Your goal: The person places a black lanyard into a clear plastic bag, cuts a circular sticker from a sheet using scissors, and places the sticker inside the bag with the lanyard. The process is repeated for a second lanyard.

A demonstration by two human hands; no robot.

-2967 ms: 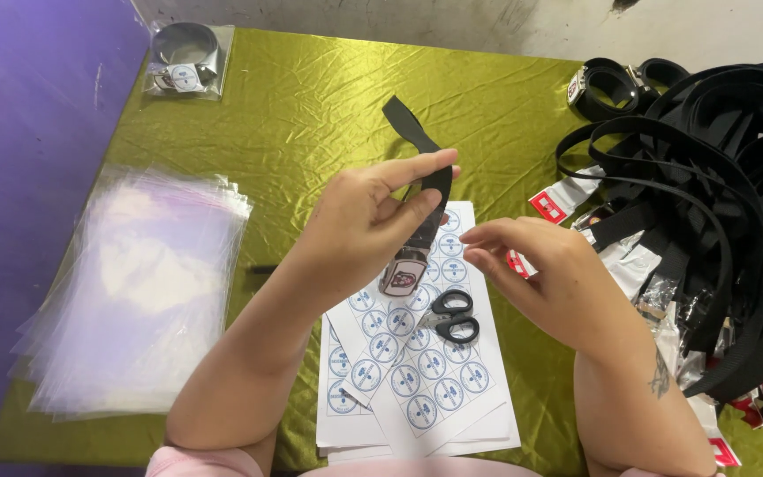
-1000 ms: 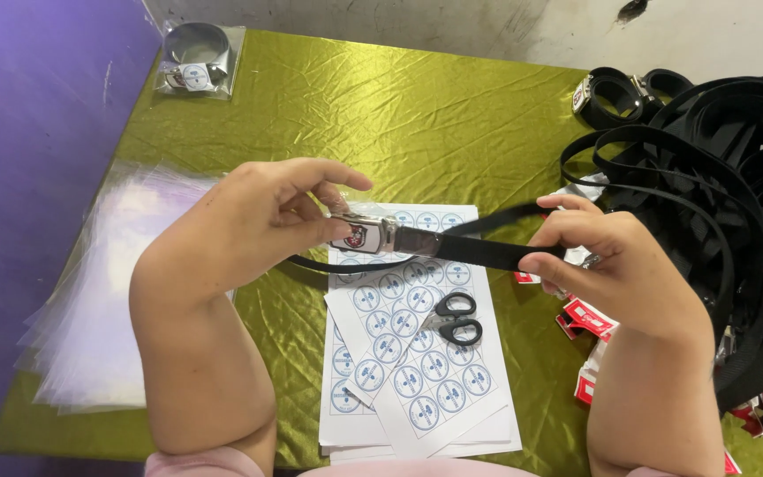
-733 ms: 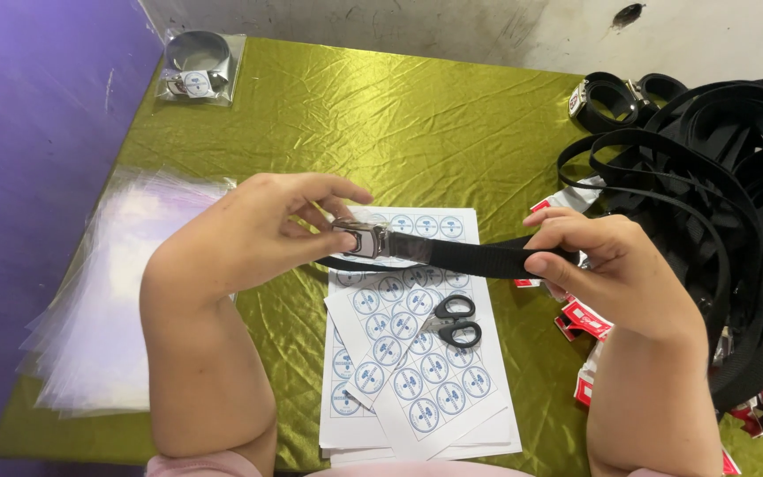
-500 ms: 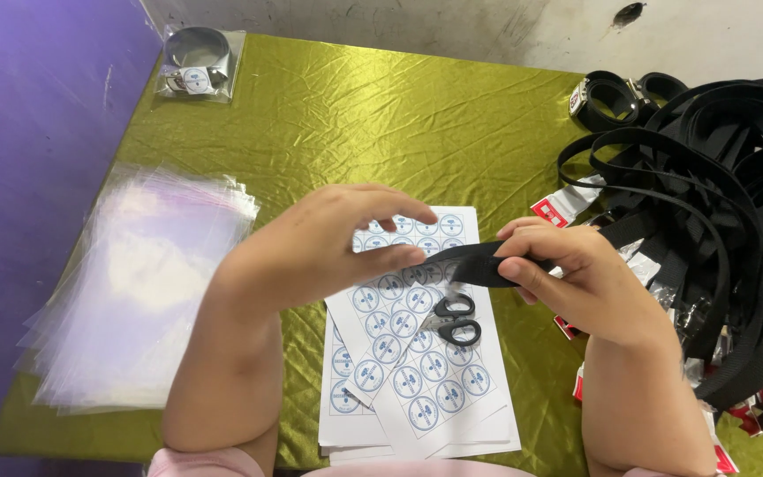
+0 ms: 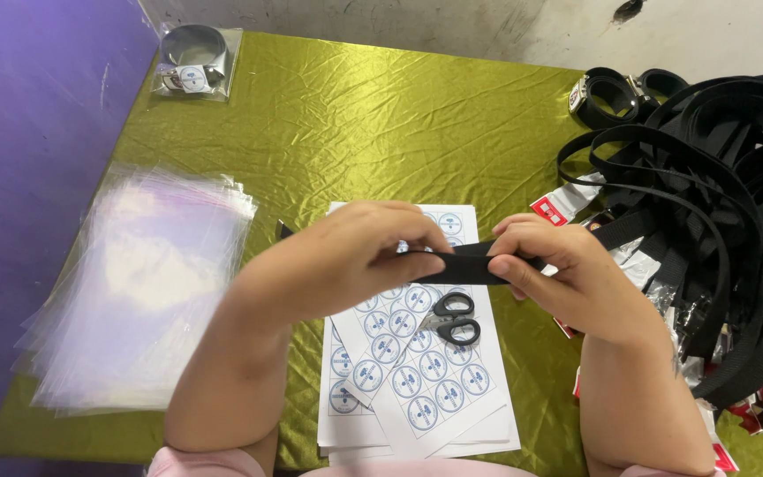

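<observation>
Sticker sheets (image 5: 417,389): white, round blue-and-white labels, table centre.
Clear bags (image 5: 139,291): stacked left.
Bagged belt (image 5: 189,60): far-left corner, round label.
Red-white tags (image 5: 556,205): possibly hang tags, right.

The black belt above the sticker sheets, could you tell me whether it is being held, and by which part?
Yes. Both hands hold the black belt: the left hand grips its left end, the right hand pinches its right part. The buckle is hidden.
</observation>
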